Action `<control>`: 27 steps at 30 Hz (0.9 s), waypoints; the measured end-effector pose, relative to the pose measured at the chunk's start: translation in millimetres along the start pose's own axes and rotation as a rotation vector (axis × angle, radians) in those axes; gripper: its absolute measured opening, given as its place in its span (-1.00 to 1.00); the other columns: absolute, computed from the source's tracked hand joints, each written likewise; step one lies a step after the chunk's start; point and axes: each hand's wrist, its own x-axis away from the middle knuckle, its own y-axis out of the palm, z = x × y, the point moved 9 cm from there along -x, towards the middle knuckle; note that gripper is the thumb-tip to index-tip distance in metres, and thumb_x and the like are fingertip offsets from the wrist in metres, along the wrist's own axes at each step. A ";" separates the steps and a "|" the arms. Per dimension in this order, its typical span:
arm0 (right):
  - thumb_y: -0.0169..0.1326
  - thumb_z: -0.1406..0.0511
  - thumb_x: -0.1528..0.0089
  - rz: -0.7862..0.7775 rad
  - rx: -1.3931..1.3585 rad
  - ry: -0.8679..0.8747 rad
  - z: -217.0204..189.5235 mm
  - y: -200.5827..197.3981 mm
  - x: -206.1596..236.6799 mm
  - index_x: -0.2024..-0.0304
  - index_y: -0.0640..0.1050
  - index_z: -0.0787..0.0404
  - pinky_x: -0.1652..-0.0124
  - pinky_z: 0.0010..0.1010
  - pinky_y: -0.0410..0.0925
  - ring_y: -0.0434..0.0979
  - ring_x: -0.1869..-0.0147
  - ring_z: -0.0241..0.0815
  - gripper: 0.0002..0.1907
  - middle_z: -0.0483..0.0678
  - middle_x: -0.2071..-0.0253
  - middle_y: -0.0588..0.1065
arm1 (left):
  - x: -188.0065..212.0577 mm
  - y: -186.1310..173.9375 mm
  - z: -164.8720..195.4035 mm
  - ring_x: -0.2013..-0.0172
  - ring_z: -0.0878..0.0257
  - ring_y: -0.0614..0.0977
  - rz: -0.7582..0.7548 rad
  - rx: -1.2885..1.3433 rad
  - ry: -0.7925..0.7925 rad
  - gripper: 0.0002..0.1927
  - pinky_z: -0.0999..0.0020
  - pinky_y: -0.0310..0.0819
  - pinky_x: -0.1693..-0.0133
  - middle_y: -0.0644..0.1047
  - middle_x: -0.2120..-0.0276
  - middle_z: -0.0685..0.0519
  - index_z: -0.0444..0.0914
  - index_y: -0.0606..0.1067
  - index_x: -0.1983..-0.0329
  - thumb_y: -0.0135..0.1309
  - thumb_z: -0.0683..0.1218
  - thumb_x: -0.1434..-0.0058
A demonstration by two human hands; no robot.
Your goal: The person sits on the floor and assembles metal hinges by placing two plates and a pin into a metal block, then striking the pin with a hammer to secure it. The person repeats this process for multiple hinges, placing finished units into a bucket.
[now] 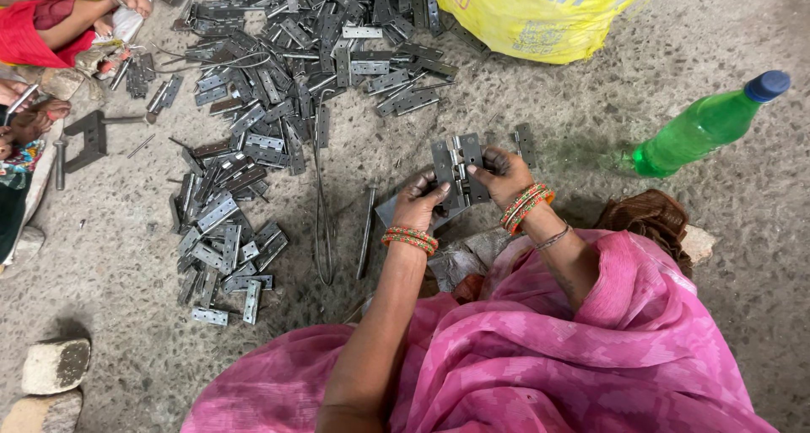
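Both my hands hold a grey metal hinge (pixel 456 165) over the concrete floor, its two leaves spread side by side. My left hand (pixel 418 203) pinches the left leaf from below. My right hand (pixel 503 174) grips the right leaf from the side. Orange and green bangles ring both wrists. One loose hinge leaf (pixel 525 143) lies on the floor just right of my right hand. A flat metal plate (pixel 390 208) lies under my left hand.
A big heap of hinge leaves (pixel 278 78) spreads across the floor to the left and ahead. A long metal pin (pixel 365 230) and bent wire (pixel 322 205) lie nearby. A green plastic bottle (pixel 704 127), a yellow sack (pixel 540 15), stones (pixel 52 365) and another person's feet (pixel 34 116) border the area.
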 end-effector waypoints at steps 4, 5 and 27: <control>0.14 0.47 -0.25 0.005 0.025 -0.015 -2.7 0.9 0.8 -0.13 0.50 0.36 -0.07 -0.45 0.46 0.60 -0.05 -0.32 -0.63 -0.03 -0.01 0.62 | -1.3 0.3 -1.3 0.22 0.34 0.65 -0.004 -0.010 0.019 -0.63 0.41 0.55 0.15 0.67 0.17 0.05 -0.32 0.59 -0.04 0.26 -0.33 -0.14; 0.15 0.47 -0.25 0.017 0.020 -0.012 -2.5 0.1 1.0 -0.13 0.50 0.36 -0.07 -0.45 0.47 0.60 -0.05 -0.31 -0.62 -0.03 0.00 0.62 | -1.3 -0.4 -2.3 0.23 0.34 0.65 0.005 -0.020 0.012 -0.63 0.42 0.55 0.17 0.67 0.17 0.05 -0.32 0.59 -0.03 0.27 -0.33 -0.14; 0.06 0.22 -0.40 0.225 -0.002 -0.042 10.2 2.9 7.3 -0.16 0.46 0.36 -0.03 -0.43 0.42 0.54 -0.03 -0.31 -0.61 -0.08 0.01 0.59 | 74.5 71.7 122.7 0.18 -0.02 0.71 0.205 -0.940 0.670 -0.63 0.15 0.60 0.13 0.64 0.16 -0.15 -0.29 0.57 0.00 0.18 -0.26 -0.08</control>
